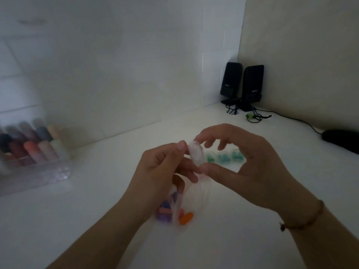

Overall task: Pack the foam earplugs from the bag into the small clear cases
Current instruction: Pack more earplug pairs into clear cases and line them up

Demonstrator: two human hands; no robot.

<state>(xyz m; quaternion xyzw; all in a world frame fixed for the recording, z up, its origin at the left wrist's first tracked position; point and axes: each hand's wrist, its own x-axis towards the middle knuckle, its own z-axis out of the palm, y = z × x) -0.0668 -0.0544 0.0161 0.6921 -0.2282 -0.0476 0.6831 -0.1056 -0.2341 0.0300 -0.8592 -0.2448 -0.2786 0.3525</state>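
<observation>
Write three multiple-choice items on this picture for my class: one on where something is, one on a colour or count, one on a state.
1. Where do the two black speakers stand?
A. in the far corner of the table
B. beside the bag
C. on the box at the left

2. What colour are the earplugs in the row of filled cases on the table?
A. orange
B. green
C. black

3. What is the right hand doing?
A. lying flat on the table
B. pinching a small clear case
C. gripping a speaker

Answers: 1 A, they stand where the walls meet; 2 B, green shows through the clear cases; 3 B, thumb and finger hold the case, which the left hand touches.
</observation>
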